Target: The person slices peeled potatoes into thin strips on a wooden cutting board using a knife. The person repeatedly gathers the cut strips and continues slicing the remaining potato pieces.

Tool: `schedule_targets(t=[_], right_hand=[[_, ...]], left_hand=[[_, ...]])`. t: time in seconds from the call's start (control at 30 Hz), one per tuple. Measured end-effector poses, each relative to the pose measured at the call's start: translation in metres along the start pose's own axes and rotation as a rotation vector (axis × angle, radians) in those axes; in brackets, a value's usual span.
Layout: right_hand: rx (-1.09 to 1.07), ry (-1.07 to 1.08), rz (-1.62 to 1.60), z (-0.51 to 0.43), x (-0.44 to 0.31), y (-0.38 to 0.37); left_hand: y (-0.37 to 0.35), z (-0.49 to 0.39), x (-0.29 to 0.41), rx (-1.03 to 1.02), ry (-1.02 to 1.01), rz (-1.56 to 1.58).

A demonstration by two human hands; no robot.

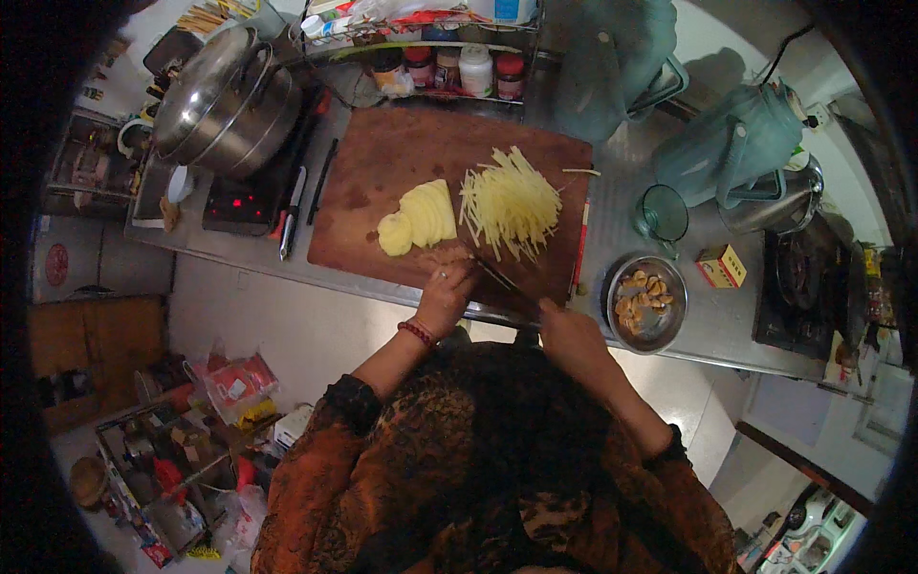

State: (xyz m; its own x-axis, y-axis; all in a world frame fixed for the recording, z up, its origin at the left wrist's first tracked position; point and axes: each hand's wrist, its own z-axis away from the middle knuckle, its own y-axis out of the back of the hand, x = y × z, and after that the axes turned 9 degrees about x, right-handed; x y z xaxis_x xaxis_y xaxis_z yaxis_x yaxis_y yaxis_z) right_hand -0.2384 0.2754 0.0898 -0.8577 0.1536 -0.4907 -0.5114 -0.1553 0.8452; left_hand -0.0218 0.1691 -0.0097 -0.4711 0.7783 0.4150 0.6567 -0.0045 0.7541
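Note:
My right hand (571, 331) grips a kitchen knife (506, 278), its blade slanting up and left over the front of the brown wooden cutting board (373, 147). Close to the blade's far end is my left hand (446, 283), wearing a ring and a red bead bracelet. Its fingertips are blurred, so I cannot tell whether they touch the blade. Just beyond those fingers lie overlapping pale yellow slices (423, 215), which look like potato. A heap of thin shreds (510, 203) of the same colour rests to their right on the board. One stray shred (581, 172) lies near the board's right edge.
Right of the board are a steel bowl (611, 308) holding peeled pieces, a glass cup (661, 214), a small box (721, 266) and large kettles (731, 147). On the left are another knife (292, 212) and a steel pot (229, 115) on a cooktop. Jars (475, 70) stand behind.

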Motion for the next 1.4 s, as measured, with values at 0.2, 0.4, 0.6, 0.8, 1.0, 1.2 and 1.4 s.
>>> schedule_targets(t=[0.2, 0.4, 0.6, 0.8, 1.0, 1.2, 1.4], right_hand=[[-0.027, 0.035, 0.042, -0.007, -0.008, 0.009], [-0.039, 0.047, 0.063, 0.002, -0.005, 0.009], [-0.029, 0.051, 0.07, 0.028, 0.015, 0.013], [-0.108, -0.059, 0.195, 0.059, 0.022, 0.027], [-0.057, -0.083, 0.091, 0.076, 0.027, 0.042], [0.175, -0.103, -0.102, 0.075, 0.032, 0.029], [0.111, -0.215, -0.094, 0.07, 0.041, 0.011]], left_hand=[[-0.001, -0.001, 0.0, 0.023, -0.013, 0.011], [0.002, 0.0, 0.0, 0.024, -0.016, -0.019], [0.004, -0.001, 0.0, 0.0, -0.041, -0.034], [0.008, -0.006, 0.004, -0.043, 0.004, -0.001], [0.01, -0.02, 0.004, -0.031, 0.085, 0.11], [0.016, -0.04, -0.003, -0.21, 0.072, -0.008], [0.014, -0.048, -0.01, -0.311, -0.053, -0.057]])
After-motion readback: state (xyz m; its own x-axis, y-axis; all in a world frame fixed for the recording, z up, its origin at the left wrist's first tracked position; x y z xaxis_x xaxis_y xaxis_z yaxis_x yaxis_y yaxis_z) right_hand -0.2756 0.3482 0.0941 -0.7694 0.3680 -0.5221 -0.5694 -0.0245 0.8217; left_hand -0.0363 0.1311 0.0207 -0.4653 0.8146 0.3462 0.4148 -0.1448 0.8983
